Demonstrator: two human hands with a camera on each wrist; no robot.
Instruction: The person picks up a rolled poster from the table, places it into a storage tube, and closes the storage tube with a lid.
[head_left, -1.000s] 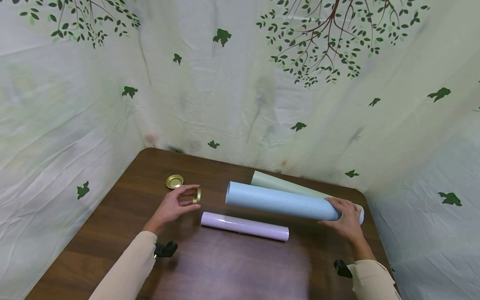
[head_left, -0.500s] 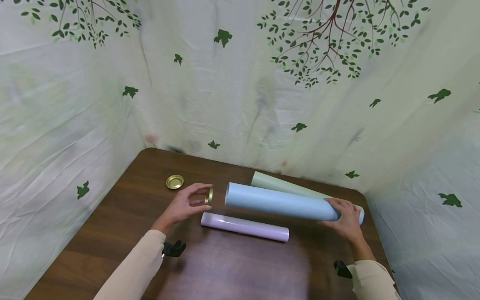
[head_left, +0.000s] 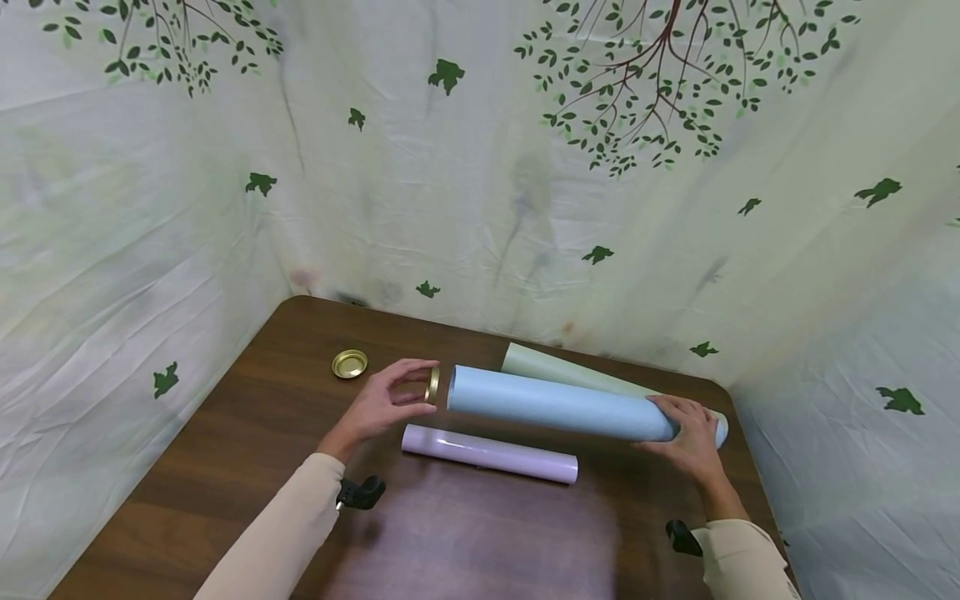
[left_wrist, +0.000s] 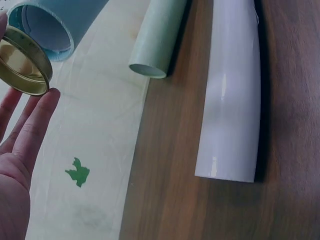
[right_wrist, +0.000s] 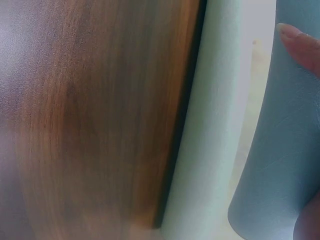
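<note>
Head view: the left hand (head_left: 381, 403) pinches a lid (head_left: 432, 386) on edge, just beside the blue tube (head_left: 551, 402)'s open left end, apart, so it is not yet fitted. The right hand (head_left: 688, 437) grips the blue tube near its right end, above the worktop (head_left: 262, 400). The 2nd lid (head_left: 349, 364) lies loose, untouched; the green tube (head_left: 566, 371) and purple tube (head_left: 490, 453) lie either side.

Left wrist view: the blue tube's mouth is bare; that end looks undone.

Right wrist view: the right hand holds the blue tube; whether its other end is covered, I cannot tell.
</note>
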